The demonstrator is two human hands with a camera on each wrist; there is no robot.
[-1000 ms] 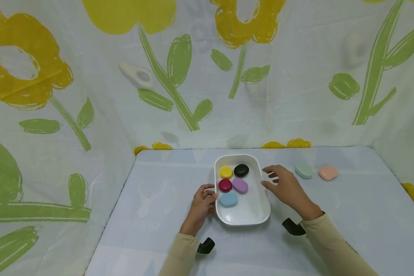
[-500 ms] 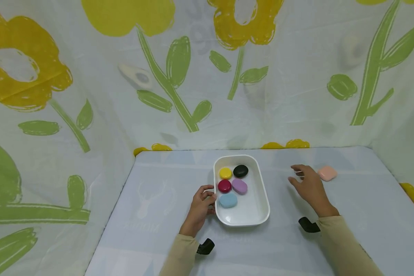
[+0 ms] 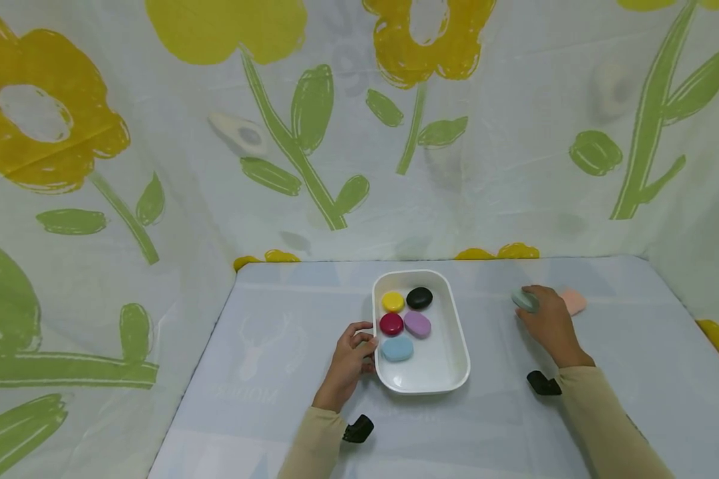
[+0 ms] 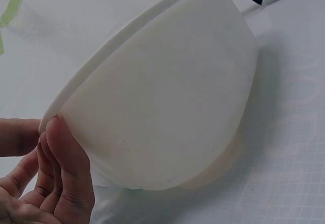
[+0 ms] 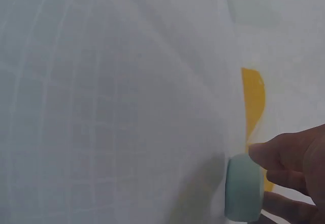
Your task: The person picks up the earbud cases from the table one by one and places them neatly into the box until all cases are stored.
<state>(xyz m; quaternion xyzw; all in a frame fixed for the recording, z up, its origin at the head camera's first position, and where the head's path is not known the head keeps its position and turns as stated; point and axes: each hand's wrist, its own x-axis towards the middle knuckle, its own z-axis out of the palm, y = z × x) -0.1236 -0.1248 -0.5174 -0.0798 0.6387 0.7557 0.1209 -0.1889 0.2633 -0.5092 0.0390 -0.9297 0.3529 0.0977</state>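
Observation:
My right hand [image 3: 548,323] pinches a smooth, pale green pebble-shaped block [image 3: 525,301] between thumb and fingers at the right of the table. The right wrist view shows this green block side-on, held at the fingertips close over the cloth. A white rectangular tray [image 3: 452,362] stands in the middle, and my left hand [image 3: 347,362] grips its left rim. In the left wrist view, fingers [image 4: 66,163] press the tray's outer wall at the rim. Inside lie yellow [image 3: 393,301], black [image 3: 419,298], red [image 3: 391,324], purple [image 3: 417,324] and light blue [image 3: 397,348] pebble-shaped blocks.
A pink block [image 3: 574,301] lies on the table just behind my right hand, partly hidden by it. Pale cloth covers the table [image 3: 275,313]. Flower-printed curtains [image 3: 515,166] hang along the back and both sides.
My right hand has moved right from beside the tray to the pale green block and taken hold of it. The left hand and the tray have stayed in place.

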